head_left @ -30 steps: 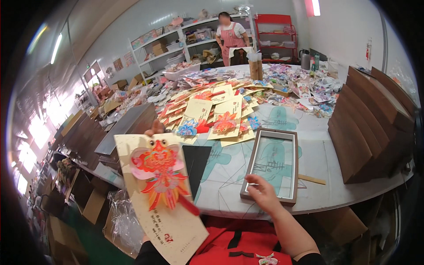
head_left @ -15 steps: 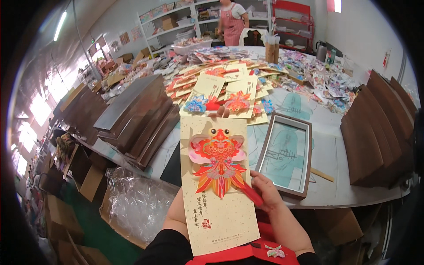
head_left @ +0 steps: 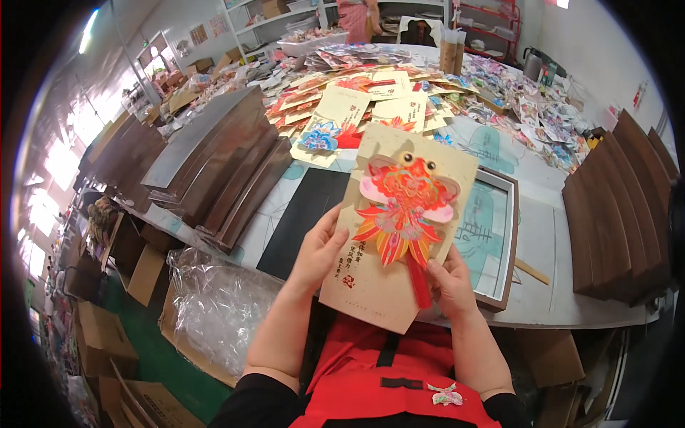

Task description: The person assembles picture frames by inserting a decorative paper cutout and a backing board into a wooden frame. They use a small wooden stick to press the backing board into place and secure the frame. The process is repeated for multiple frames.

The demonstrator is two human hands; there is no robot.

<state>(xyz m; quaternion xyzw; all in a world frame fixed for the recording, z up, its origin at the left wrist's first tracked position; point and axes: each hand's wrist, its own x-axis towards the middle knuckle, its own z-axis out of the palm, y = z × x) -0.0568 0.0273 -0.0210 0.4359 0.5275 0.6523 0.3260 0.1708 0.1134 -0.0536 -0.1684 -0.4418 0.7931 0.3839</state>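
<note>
My left hand [head_left: 321, 246] and my right hand [head_left: 451, 282] grip a long cream card [head_left: 367, 305] by its two sides, tilted above the table's near edge. On the card is a layered paper goldfish [head_left: 403, 203] in red, orange and pink, with bulging eyes. A red tassel [head_left: 419, 287] hangs below its tail, beside my right thumb. Behind the card, a brown picture frame [head_left: 511, 246] lies on the table, partly hidden. A flat black board [head_left: 303, 221] rests to the left of the card, beyond my left hand.
Brown frames are stacked at left [head_left: 203, 157] and stand at right [head_left: 606, 221]. More cream cards [head_left: 334, 118] are heaped at the back. A wooden stick [head_left: 531, 272] lies by the frame. A box of clear plastic wrap [head_left: 221, 314] is below left. A person [head_left: 354, 20] stands far back.
The card has moved up and right and now tilts, its top leaning right. My left hand has come into view at its left edge. More of the black board shows.
</note>
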